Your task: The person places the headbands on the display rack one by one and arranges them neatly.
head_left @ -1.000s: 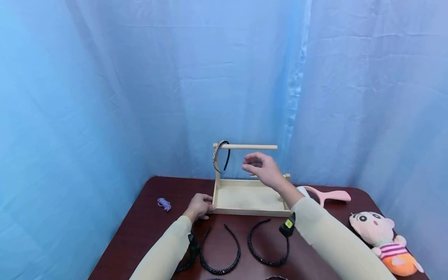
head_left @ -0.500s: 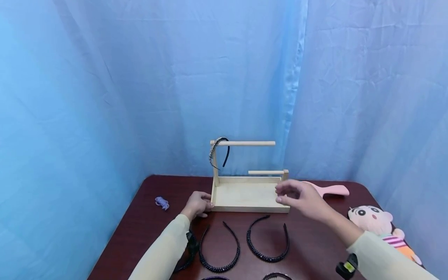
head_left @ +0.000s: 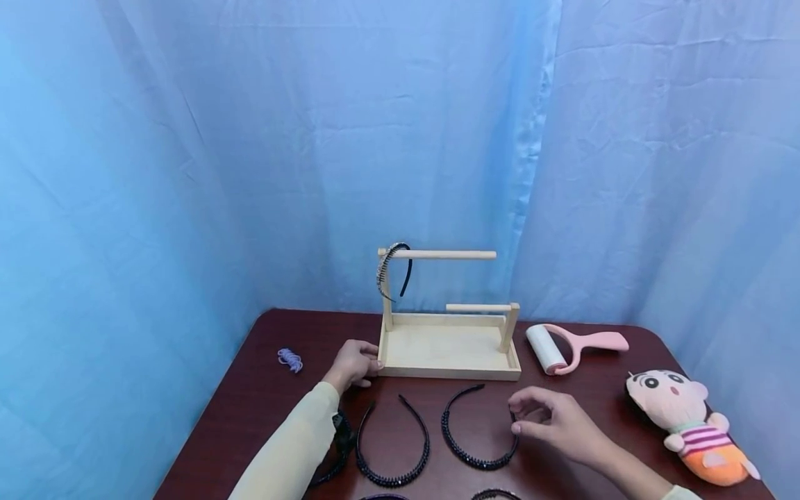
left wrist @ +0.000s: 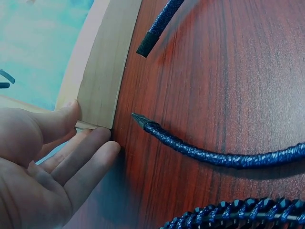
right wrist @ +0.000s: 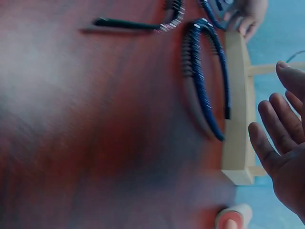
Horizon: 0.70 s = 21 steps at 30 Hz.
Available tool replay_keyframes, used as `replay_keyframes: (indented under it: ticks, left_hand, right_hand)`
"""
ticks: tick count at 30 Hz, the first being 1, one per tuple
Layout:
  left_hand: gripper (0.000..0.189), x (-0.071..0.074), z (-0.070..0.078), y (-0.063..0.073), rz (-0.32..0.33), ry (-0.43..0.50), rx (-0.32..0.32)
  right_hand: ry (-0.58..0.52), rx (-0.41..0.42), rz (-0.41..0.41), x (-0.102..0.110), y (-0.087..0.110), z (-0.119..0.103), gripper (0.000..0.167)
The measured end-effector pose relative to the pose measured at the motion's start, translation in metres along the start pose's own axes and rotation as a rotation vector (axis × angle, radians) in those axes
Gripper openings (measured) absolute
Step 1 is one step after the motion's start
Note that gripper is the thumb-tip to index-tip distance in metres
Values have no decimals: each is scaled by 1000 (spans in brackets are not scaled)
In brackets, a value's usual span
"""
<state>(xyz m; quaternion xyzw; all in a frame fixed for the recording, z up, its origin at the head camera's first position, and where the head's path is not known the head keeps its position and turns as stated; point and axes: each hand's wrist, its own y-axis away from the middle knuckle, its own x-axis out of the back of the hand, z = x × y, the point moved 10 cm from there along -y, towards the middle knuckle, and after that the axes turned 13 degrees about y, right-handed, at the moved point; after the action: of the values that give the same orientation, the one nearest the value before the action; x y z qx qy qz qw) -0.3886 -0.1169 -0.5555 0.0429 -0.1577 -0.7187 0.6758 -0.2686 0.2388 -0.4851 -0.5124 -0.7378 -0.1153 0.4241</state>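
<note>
A pale wooden rack (head_left: 450, 373) with a shallow tray and two bars stands at the table's middle. Over its upper bar's left end hangs a black headband (head_left: 382, 271) with a shiny band. My left hand (head_left: 356, 362) holds the tray's left front corner, thumb on one side and fingers on the other in the left wrist view. Close to the right end of a beaded black headband (head_left: 478, 461) hovers my right hand (head_left: 559, 423), fingers spread and apart from it in the right wrist view. Another beaded headband (head_left: 392, 480) lies to its left.
Part of a dark headband (head_left: 340, 451) shows by my left forearm. Two more headbands (head_left: 495, 493) are cut off at the bottom. On the right lie a pink-handled lint roller (head_left: 546, 349) and a plush doll (head_left: 694, 434). Purple cord (head_left: 290, 360) lies left.
My right hand has come down from beside the upper bar, past the tray's right end, to the right-hand beaded headband. The left hand has stayed on the tray corner.
</note>
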Motion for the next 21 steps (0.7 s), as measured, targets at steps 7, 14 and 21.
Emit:
replay_keyframes:
  ticks: [7,14,21]
  left_hand:
    - [44,0,4,1,2,4,-3]
    - [43,-1,2,0,2,0,8]
    - [41,0,-1,-1,24,-5,21]
  right_hand:
    - [-10,56,-55,-27,9,1,22]
    - [63,145,-61,-42,18,2,24]
    - [16,102,-132,-56,26,15,24]
